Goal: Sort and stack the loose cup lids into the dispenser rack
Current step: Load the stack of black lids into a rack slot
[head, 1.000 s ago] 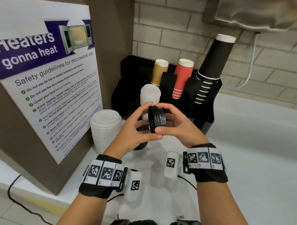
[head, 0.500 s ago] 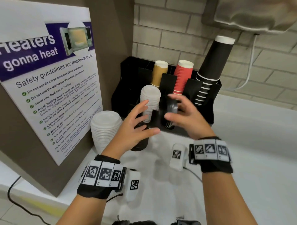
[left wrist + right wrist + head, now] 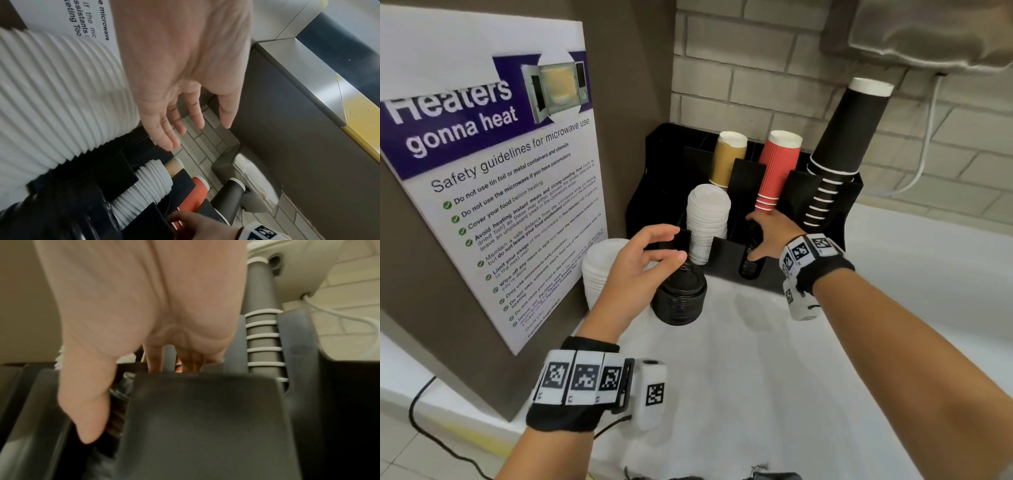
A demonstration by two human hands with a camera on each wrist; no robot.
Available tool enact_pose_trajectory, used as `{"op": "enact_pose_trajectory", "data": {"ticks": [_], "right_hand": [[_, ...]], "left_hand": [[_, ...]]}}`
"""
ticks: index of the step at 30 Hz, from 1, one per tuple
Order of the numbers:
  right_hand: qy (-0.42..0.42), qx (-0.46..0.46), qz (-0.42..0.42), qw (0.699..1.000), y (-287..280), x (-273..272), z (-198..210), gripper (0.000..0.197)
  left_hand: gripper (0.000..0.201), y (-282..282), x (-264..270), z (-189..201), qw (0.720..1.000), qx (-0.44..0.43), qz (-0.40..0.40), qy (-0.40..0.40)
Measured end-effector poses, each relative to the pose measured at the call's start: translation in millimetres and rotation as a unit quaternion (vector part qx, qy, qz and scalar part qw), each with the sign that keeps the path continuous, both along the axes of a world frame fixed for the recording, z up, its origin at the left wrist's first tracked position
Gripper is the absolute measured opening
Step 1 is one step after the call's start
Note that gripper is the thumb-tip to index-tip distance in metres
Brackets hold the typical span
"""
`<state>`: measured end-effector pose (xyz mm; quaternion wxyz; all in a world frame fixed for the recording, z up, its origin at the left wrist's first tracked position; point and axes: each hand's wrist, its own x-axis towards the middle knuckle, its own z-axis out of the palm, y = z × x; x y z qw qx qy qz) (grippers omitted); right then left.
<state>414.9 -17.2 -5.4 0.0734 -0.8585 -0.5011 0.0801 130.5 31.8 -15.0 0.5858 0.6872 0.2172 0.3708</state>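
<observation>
A black dispenser rack [image 3: 654, 192] stands at the back of the white counter. White lids [image 3: 707, 222] fill one front slot. My right hand [image 3: 760, 240] reaches into the neighbouring slot, thumb in front and fingers behind a small stack of black lids [image 3: 751, 267]. The right wrist view shows the thumb [image 3: 90, 426] lying against those ribbed black lids [image 3: 117, 415] beside a rack divider [image 3: 205, 426]. My left hand [image 3: 654, 250] hovers empty, fingers relaxed, over a loose stack of black lids [image 3: 681, 301] on the counter. A loose stack of white lids [image 3: 599, 270] stands to its left.
Brown cups [image 3: 727, 157], red cups [image 3: 777, 168] and a tall column of black cups [image 3: 842, 144] stick up from the rack's rear slots. A microwave safety poster [image 3: 482, 171] covers the panel on the left. A wall unit [image 3: 928, 31] with a cable hangs above.
Both hands held the small black lid stack in front of the rack. The left hand let go and stayed back; the right hand carried the stack forward into the rack slot.
</observation>
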Motion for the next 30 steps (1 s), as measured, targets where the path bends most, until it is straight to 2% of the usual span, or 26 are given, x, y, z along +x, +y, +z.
{"op": "enact_pose_trajectory", "data": {"ticks": [6,14,16,18,19,21,22,23,25,27,30], "right_hand": [[-0.077,-0.114,-0.006,0.991,10,-8,-5,0.095],[-0.142,-0.133,0.007,0.981,5,-20,-9,0.097],[-0.133,-0.132,0.006,0.982,0,-22,-3,0.101],[-0.080,-0.063,-0.010,0.995,-7,-26,8,0.097],[-0.055,0.013,-0.015,0.998,-10,-30,13,0.088],[-0.015,0.194,0.012,0.981,-14,-49,17,0.064],[0.014,0.241,0.040,0.970,-13,-62,18,0.056],[0.049,0.243,0.072,0.966,-12,-77,16,0.052],[0.110,0.147,0.124,0.975,-6,-101,7,0.057],[0.142,0.053,0.148,0.977,2,-116,-6,0.072],[0.145,-0.001,0.136,0.980,10,-125,-23,0.086]], "left_hand": [[0.030,2,-5,0,1.000,-0.010,0.010,-0.003],[0.030,1,-6,2,1.000,-0.010,0.005,-0.011],[0.030,0,-6,3,1.000,-0.010,0.003,-0.010],[0.030,0,-5,3,1.000,-0.011,0.003,-0.012],[0.029,1,-5,3,1.000,-0.013,0.002,-0.015],[0.029,1,-5,3,1.000,-0.014,0.003,-0.018],[0.029,1,-5,3,1.000,-0.014,0.004,-0.018],[0.029,1,-4,3,1.000,-0.015,0.005,-0.018],[0.029,1,-3,4,1.000,-0.018,0.003,-0.021],[0.029,1,-4,4,1.000,-0.019,0.000,-0.023],[0.029,2,-7,3,1.000,-0.011,0.001,-0.021]]}}
